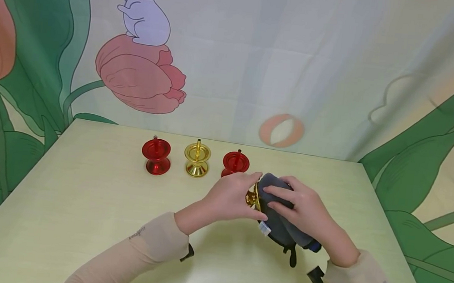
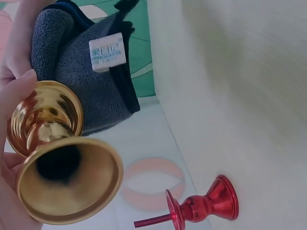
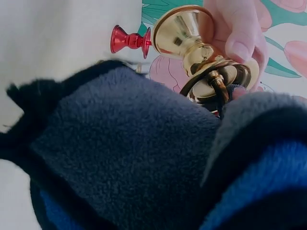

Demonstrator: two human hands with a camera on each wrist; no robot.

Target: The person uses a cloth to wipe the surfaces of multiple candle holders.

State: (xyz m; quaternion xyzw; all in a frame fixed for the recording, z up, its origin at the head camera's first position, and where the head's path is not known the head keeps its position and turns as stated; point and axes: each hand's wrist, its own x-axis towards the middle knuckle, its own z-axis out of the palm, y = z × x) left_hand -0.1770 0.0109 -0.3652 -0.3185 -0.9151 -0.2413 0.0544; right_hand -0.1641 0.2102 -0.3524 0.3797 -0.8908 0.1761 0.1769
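My left hand (image 1: 230, 197) grips a shiny gold candle holder (image 3: 177, 36) tipped on its side above the table. Its hollow base (image 2: 103, 187) faces the left wrist camera, while the dish and spike point toward a folded dark grey cloth (image 1: 278, 228). That cloth, plush with black edging, a blue underside and a white label (image 2: 107, 51), is held by my right hand (image 1: 303, 206) against the dish side of the holder. Fingers of the right hand lie over the top of the cloth. In the right wrist view, the cloth hides most of the right hand.
Toward the back of the pale table (image 1: 81, 200) stand a red candle holder (image 1: 158, 155), a gold candle holder (image 1: 198, 159) and another red candle holder (image 1: 236, 161), partly behind my left hand. A printed curtain (image 1: 234, 69) hangs along the far edge.
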